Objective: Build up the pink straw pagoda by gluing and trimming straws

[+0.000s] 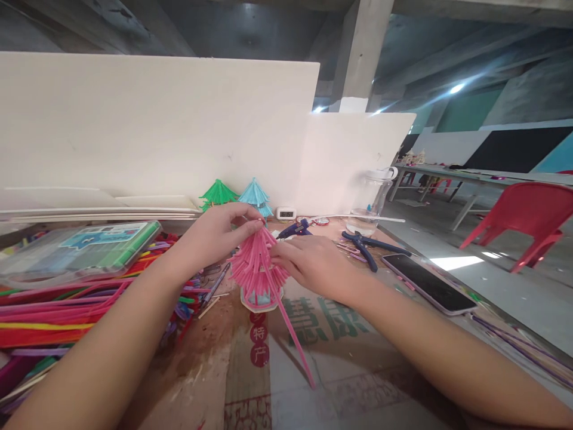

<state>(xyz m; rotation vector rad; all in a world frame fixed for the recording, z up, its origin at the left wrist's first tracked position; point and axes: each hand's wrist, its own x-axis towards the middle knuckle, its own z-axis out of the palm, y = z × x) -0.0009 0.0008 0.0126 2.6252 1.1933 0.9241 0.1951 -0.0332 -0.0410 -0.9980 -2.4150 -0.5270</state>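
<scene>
A small pink pagoda made of pipe cleaners (253,263) stands in front of me, with tiered roofs over a pale base (262,301). At its peak, the thumb and fingers of my left hand (226,230) are pinched on the roof tip. My right hand (313,263) is at the roof's right side, its fingers closed on a pink pipe cleaner (293,334) whose long loose end slants down toward me. The fingertips of the right hand are partly hidden against the pink strands.
Green (218,191) and light-blue (254,192) pagodas stand behind. A glue gun (295,229), pliers (364,245), a phone (427,282) and a clear jug (369,200) lie or stand to the right. Colourful pipe cleaners (67,304) and a plastic case (80,251) fill the left.
</scene>
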